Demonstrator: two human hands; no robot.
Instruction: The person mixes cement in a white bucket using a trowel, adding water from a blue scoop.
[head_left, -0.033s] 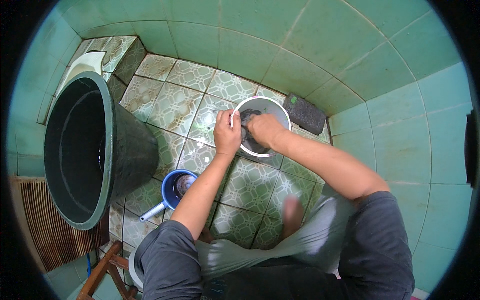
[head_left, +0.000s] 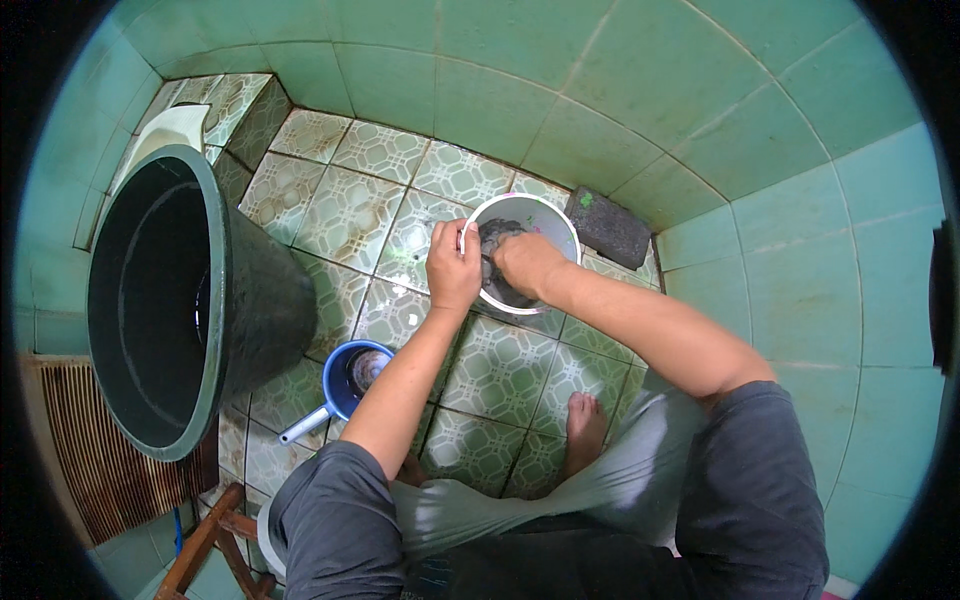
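Observation:
A white-rimmed round bucket (head_left: 573, 222) stands on the tiled floor, pale grey inside, with something dark and wet in its bottom. My left hand (head_left: 455, 267) is closed over the bucket's left rim, thumb and fingers on either side of the wall. Down inside it, my right hand (head_left: 530, 263) is curled, knuckles up, against the dark contents (head_left: 507, 236). Its fingertips are hidden, and I cannot tell what they grip. Left of my left forearm sits a blue dipper (head_left: 352, 385) with a pale handle and a little liquid in it.
A tall dark green tub (head_left: 262, 310) stands at the left, beside a ribbed brown panel (head_left: 125, 445). A dark block (head_left: 608, 228) lies against the wall, right of the bucket. A wooden stand (head_left: 205, 540) is at lower left. My bare foot (head_left: 585, 430) rests on the tiles.
My right hand has shifted very slightly inside the bucket. My foot, blurred before, now shows sharply. My left hand has stayed on the rim.

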